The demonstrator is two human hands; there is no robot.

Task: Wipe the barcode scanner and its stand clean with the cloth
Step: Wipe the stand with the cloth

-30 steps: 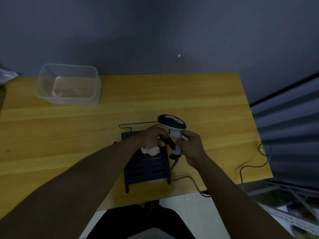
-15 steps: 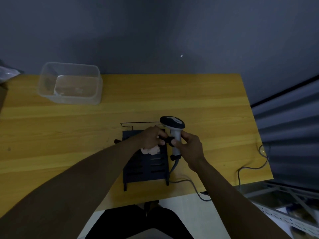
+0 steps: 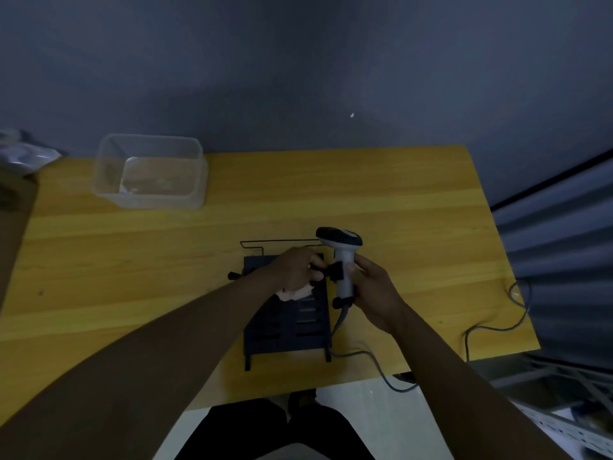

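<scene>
A grey barcode scanner (image 3: 341,250) with a dark head stands upright at the right side of a dark slotted stand (image 3: 288,330) on the wooden table (image 3: 132,277). My right hand (image 3: 373,293) is wrapped around the scanner's handle. My left hand (image 3: 295,267) is closed on a pale cloth (image 3: 295,294) bunched under the palm, with its fingertips at the black clamp on the handle. The scanner's grey cable (image 3: 368,356) trails off the front edge of the table.
A clear plastic tub (image 3: 149,171) sits at the back left of the table. A second cable (image 3: 491,327) lies near the right edge. A cardboard box (image 3: 13,200) with a plastic bag stands at the far left. A dark wall rises behind the table.
The scanner's head has turned a little and sits more upright. Both hands have stayed at the handle and clamp, with only slight shifts.
</scene>
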